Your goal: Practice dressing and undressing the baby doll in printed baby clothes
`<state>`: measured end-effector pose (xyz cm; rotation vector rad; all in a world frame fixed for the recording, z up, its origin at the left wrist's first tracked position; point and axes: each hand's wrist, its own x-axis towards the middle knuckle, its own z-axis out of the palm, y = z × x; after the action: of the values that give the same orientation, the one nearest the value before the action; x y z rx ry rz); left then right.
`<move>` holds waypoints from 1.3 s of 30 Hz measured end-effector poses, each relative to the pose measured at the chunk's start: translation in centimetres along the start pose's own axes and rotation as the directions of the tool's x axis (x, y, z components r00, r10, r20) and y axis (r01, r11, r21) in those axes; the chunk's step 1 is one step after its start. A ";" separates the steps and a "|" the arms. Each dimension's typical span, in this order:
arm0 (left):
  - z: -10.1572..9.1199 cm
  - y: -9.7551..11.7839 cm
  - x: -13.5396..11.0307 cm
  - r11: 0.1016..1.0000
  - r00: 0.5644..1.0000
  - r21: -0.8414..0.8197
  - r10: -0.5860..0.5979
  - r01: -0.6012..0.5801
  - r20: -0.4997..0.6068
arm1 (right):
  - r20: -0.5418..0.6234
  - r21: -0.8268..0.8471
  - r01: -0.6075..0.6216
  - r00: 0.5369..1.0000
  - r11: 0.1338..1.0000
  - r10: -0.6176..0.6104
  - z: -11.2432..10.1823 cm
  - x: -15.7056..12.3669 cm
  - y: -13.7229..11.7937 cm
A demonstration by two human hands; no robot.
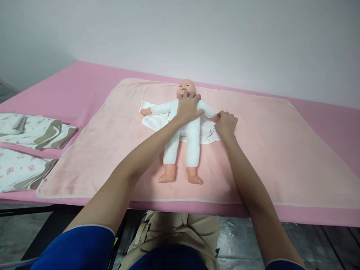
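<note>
A baby doll [192, 144] with a white cloth body lies face up, its head away from me and its bare feet toward me. Beneath its back and arms a white baby shirt [153, 122] is spread out. My left hand [188, 107] rests with spread fingers on the doll's upper chest, just below the chin. Beside the doll's arm on the right, my right hand [226, 123] is closed around the doll's small hand, close to the shirt's edge. Its fingers partly hide that grip.
A light pink blanket [267, 157] lies under the doll on a darker pink table cover [64, 86]. Folded printed baby clothes [39, 131] and another folded printed garment [22, 168] lie at the left. A pale wall [197, 37] stands behind the table.
</note>
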<state>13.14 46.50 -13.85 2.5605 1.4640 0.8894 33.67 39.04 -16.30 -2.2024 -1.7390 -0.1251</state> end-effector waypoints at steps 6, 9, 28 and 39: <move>-1.0 -1.1 -0.7 0.994 0.996 -0.084 -0.070 0.065 -0.058 | 0.103 0.010 -0.095 0.990 0.995 0.093 -1.6 0.3 1.6; -1.3 -1.0 -0.9 0.994 0.998 -0.097 -0.055 0.051 -0.043 | 0.175 0.179 -0.061 0.984 0.982 0.030 -3.5 0.9 2.5; -7.7 -14.4 -7.1 0.966 0.956 0.093 -0.255 0.243 0.147 | -0.075 0.150 0.239 0.970 0.959 -0.230 -2.9 1.0 -0.9; -3.2 6.5 -1.6 1.000 0.954 -0.026 0.002 0.006 0.300 | -0.172 -0.196 -0.115 0.982 0.974 0.081 -13.6 1.8 18.1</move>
<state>15.91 40.96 -9.85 2.5335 1.3547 0.4851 53.27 32.90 -6.63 -2.3428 -1.5869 -0.4670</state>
